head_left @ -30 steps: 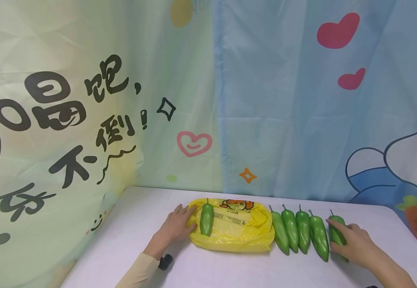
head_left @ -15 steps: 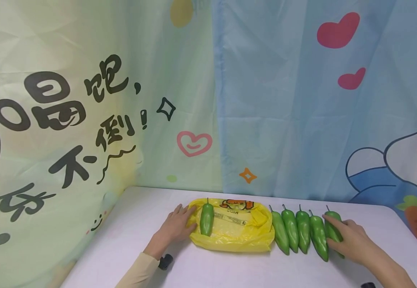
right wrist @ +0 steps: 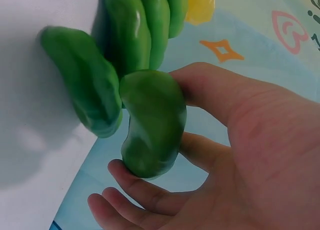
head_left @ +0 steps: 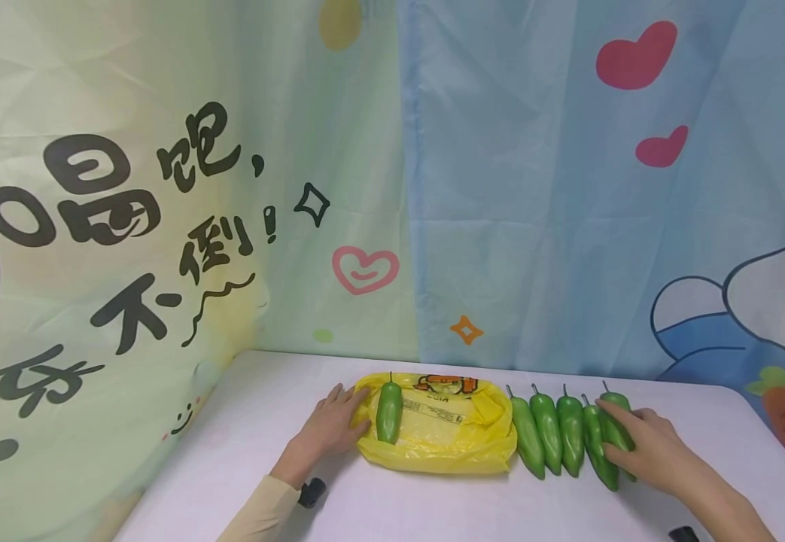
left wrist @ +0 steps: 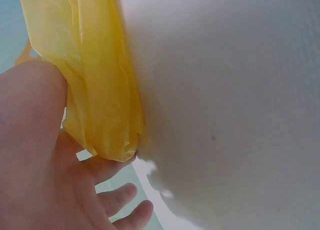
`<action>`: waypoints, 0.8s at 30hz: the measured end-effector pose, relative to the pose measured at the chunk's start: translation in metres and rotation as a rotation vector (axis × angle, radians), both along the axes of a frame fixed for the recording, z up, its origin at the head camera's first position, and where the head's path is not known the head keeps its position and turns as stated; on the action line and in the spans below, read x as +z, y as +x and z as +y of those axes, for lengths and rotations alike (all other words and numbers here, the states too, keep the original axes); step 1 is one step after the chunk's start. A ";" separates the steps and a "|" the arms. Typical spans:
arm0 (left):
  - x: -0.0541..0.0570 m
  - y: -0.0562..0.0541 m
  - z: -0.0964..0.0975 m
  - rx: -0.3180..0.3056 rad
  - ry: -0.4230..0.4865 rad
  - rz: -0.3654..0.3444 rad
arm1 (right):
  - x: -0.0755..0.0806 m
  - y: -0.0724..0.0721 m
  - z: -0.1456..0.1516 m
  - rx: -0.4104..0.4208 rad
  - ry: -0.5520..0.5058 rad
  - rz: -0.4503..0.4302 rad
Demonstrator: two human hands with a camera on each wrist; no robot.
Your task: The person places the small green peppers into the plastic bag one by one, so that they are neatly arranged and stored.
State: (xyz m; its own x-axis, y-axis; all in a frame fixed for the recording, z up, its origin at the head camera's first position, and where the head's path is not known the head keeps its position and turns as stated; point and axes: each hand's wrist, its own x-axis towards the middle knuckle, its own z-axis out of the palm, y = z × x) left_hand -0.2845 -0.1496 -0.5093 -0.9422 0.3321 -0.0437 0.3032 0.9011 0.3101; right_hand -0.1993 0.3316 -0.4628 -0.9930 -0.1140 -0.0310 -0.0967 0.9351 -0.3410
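Observation:
My right hand (head_left: 651, 446) grips a green pepper (right wrist: 152, 122) between thumb and fingers. In the head view that pepper overlaps the rightmost pepper (head_left: 598, 444) of a row lying on the table. Three more long green peppers (head_left: 571, 435) lie side by side to its left, beside a yellow plastic bag (head_left: 433, 461). The bag lies spread with its mouth up, and one pepper (head_left: 389, 414) rests inside near its left end. At that left end my left hand (head_left: 330, 423) holds the bag's edge, the yellow film passing between thumb and fingers in the left wrist view.
White cloth covers the table (head_left: 284, 512). A printed curtain (head_left: 500, 226) stands behind the table's far edge and along the left. Black wrist devices (head_left: 311, 493) show beside the forearms.
My right hand has moved left with the gripped pepper, from apart on the right to overlapping the row's rightmost pepper. The left hand and the bag have stayed in place.

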 end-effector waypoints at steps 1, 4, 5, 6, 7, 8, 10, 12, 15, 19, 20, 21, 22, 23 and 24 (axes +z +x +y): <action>0.000 0.000 0.000 0.002 0.001 -0.001 | 0.001 0.000 -0.001 0.002 -0.001 0.008; 0.001 0.001 0.001 0.007 0.001 -0.005 | 0.002 -0.001 -0.005 0.007 -0.002 0.027; 0.001 0.000 0.001 0.008 0.001 -0.005 | 0.003 -0.001 -0.006 0.007 -0.004 0.031; 0.001 0.000 0.001 0.010 -0.001 -0.009 | 0.003 -0.001 -0.008 0.009 -0.005 0.031; 0.001 0.000 0.001 0.010 -0.001 -0.007 | 0.004 -0.001 -0.009 0.008 -0.006 0.029; 0.001 0.000 0.001 0.011 -0.003 -0.009 | 0.004 -0.001 -0.010 0.008 -0.010 0.023; 0.001 0.000 0.001 0.012 0.000 -0.009 | 0.005 -0.002 -0.012 0.006 -0.015 0.017; 0.001 0.000 0.001 0.015 0.000 -0.013 | 0.006 -0.003 -0.014 0.005 -0.015 0.011; 0.001 0.001 0.001 0.016 0.006 -0.015 | 0.007 -0.004 -0.018 0.006 -0.015 0.016; 0.002 0.001 0.001 0.015 0.005 -0.013 | 0.006 -0.005 -0.022 0.016 -0.012 0.023; 0.002 0.001 0.001 0.014 0.004 -0.014 | 0.006 -0.005 -0.023 0.016 -0.010 0.024; 0.002 0.001 0.001 0.012 0.005 -0.011 | 0.006 -0.006 -0.024 0.016 -0.011 0.025; 0.003 0.001 0.001 0.010 0.006 -0.011 | 0.006 -0.006 -0.025 0.016 -0.011 0.023; 0.003 0.001 0.001 0.010 0.007 -0.011 | 0.006 -0.006 -0.026 0.015 -0.012 0.023; 0.003 0.001 0.001 0.010 0.006 -0.014 | 0.006 -0.006 -0.027 0.013 -0.012 0.022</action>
State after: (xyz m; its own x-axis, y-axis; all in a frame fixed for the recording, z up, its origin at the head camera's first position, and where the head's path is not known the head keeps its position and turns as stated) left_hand -0.2831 -0.1486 -0.5063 -0.9449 0.3227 -0.0554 0.2895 0.9023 0.3193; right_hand -0.2056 0.3042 -0.4567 -0.9918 -0.1276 -0.0073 -0.1170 0.9297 -0.3493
